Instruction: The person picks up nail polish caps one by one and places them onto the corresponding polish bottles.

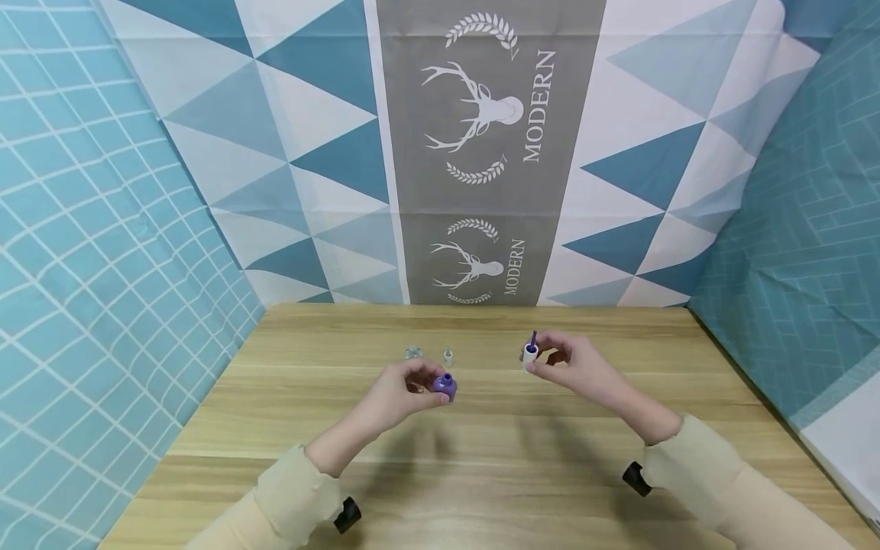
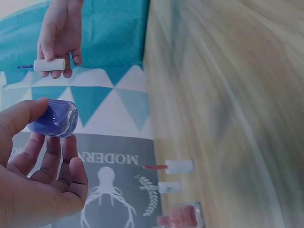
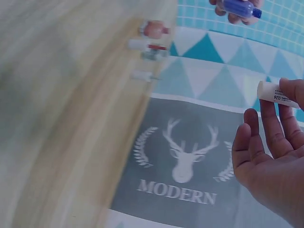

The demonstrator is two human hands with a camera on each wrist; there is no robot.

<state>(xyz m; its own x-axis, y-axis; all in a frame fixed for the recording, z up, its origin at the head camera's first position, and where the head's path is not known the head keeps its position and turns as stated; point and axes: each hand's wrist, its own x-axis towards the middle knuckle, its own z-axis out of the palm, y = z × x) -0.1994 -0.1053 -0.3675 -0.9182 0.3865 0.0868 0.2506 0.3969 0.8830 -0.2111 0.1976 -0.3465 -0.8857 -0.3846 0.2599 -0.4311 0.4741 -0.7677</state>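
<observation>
The person's two hands were both raised above the wooden table (image 1: 481,481), well apart from each other. The left hand (image 1: 395,393) held a purple bottle (image 1: 445,389) between the thumb and the fingers, which were closed only as far as the bottle allowed; the outer fingers were bent loosely. The bottle was almost upright, its uncovered neck (image 1: 448,377) upwards, over the part of the surface a little left of the middle of the far edge.

The right hand (image 1: 571,363) was to the right of that middle. Its thumb and first fingers pinched a white cap (image 1: 528,360), from which a purple brush (image 1: 532,341) pointed up, and the remaining fingers were half bent, apart from the cap. Bottle and brush did not touch.

On the surface, towards the far edge and somewhat nearer to the left edge than to the right one, I saw a clear bottle (image 1: 413,352) and a second white cap (image 1: 448,357), standing with its pale brush upwards. From the wrists one could see also a pink bottle (image 2: 183,216) and a third white cap (image 2: 179,166) with a red brush (image 2: 156,167), both upright, close to these.
</observation>
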